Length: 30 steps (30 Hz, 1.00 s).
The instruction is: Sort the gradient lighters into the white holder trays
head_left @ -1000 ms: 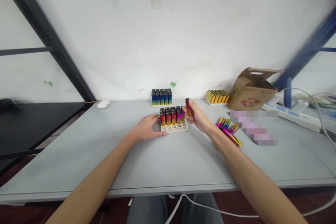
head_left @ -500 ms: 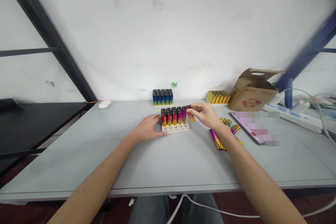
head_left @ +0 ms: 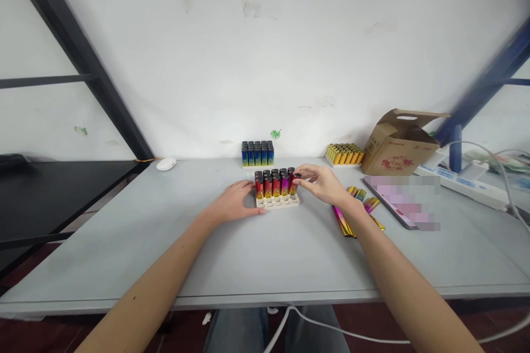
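A white holed tray on the grey table carries rows of upright black-topped batteries in shiny red, purple and gold. My left hand rests against its left end, thumb along the front corner and fingers behind, spread apart. At the right end, my right hand pinches the black top of a battery between thumb and fingers. This battery is mostly hidden among the others, so how deep it sits cannot be told. The front row of holes holds nothing. Loose purple-and-gold batteries lie beside my right forearm.
Behind stand a tray of blue-green batteries and, farther right, a tray of yellow ones. An opened cardboard box, a white power strip and a flat pink-covered object occupy the right. A white rounded gadget lies back left.
My right hand has moved slightly left with the battery, from beside the tray to its right end, and the battery has gone from tilted to largely hidden. My left hand stays put.
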{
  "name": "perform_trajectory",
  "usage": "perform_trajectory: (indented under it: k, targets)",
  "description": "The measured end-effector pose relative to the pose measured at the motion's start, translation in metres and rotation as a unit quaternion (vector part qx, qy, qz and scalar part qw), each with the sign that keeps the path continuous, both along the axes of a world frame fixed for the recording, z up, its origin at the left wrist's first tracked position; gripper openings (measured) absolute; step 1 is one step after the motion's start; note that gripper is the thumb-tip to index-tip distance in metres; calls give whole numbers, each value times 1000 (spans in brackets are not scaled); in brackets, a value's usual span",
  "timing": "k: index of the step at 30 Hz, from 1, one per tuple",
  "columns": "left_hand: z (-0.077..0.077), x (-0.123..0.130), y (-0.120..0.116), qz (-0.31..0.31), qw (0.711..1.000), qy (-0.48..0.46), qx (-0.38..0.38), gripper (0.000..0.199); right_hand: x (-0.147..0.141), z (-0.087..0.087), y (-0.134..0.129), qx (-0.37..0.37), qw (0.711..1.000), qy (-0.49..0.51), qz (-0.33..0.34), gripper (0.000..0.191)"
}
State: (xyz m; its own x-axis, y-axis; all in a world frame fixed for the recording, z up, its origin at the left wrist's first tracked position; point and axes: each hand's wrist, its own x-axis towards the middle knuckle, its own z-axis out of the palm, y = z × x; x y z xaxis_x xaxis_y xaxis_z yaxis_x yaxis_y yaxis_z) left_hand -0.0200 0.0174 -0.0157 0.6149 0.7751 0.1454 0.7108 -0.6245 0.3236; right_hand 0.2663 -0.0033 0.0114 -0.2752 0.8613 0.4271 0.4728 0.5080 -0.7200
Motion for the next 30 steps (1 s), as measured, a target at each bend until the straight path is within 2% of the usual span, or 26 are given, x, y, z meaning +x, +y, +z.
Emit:
perform_trajectory:
  k: [3,7,9,12,16,19,21,26,28,30]
  targets:
    - [0,0,0,0,1000,1,0,78,0,-1,0,11,1000,-11,2,27]
    - [1,1,0,6,1000,9,-7,81,6,-1,1,130,983,-105,-71,25]
    - [2,1,0,6,1000,13,-9,81,12,0,2,164,972,-142,-87,24]
    - [1,1,0,3,1000,15,-8,81,17,2,3,160,971,-161,-73,24]
    - [1,0,0,4,1000,15,-8,81,16,6,-1,108,982,-146,-44,25]
    - [0,0,1,1,1000,10,-7,79,10,6,-3,92,984,-145,-50,25]
    - [-1,0,1,-1,1000,8,-5,80,7,3,-3,102,981,-157,-55,25]
    - [-1,0,1,0,1000,-1,-4,81,1,-1,-2,189,962,-183,-72,22]
    - [0,0,1,0,1000,0,-2,81,4,1,-4,192,964,-170,-65,27]
    - [0,1,1,-1,1000,7,0,81,12,4,-8,185,968,-138,-98,33]
